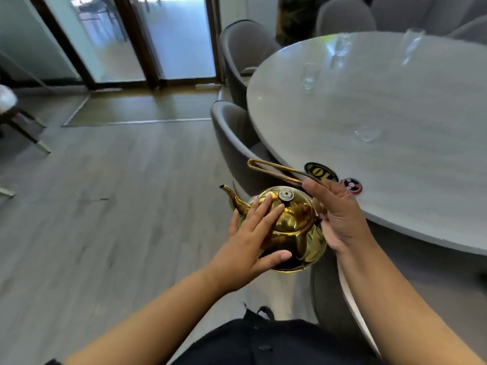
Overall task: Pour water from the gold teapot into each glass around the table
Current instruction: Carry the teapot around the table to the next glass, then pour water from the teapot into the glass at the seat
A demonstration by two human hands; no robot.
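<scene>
I hold the gold teapot (292,227) in the air beside the round grey table (411,180), its spout pointing left. My right hand (337,212) grips the teapot's long wire handle near its base. My left hand (253,233) lies flat against the pot's lid and left side, fingers spread. Several clear glasses stand blurred on the table: one near the middle (367,133), one at the left (309,76), and two at the far side (341,47) (411,44).
Grey upholstered chairs (237,133) ring the table; one is right beside the teapot. Two round stickers (320,171) lie on the table's near edge. Wooden floor spreads to the left, with glass doors (168,35) beyond. A person sits at the table's far side.
</scene>
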